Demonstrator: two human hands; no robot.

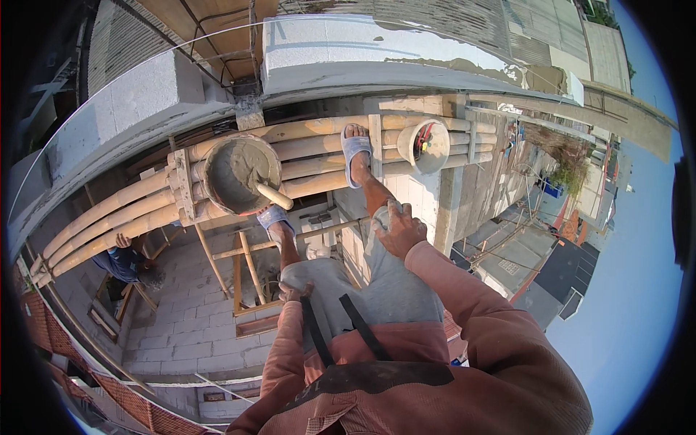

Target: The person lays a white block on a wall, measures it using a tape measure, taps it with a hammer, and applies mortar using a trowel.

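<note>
My right hand (400,229) rests on my right knee over the grey shorts, fingers spread and holding nothing. My left hand (294,291) lies against the side of my left thigh; its fingers are mostly hidden. In front of my left foot stands a round bucket (226,168) of wet grey mortar. A trowel (274,196) is stuck in the mortar, its pale handle reaching over the rim. A second, pale bucket (433,161) with red- and yellow-handled tools in it stands right of my right foot. My sandalled feet are on a platform of bamboo poles (313,168).
Ahead runs a pale block wall (319,51) with mortar smeared on its top at the right. Below left, another person (125,262) grips a bamboo pole by hand. Gaps around the platform drop to a lower block wall (196,319). Roofs (576,264) lie far below right.
</note>
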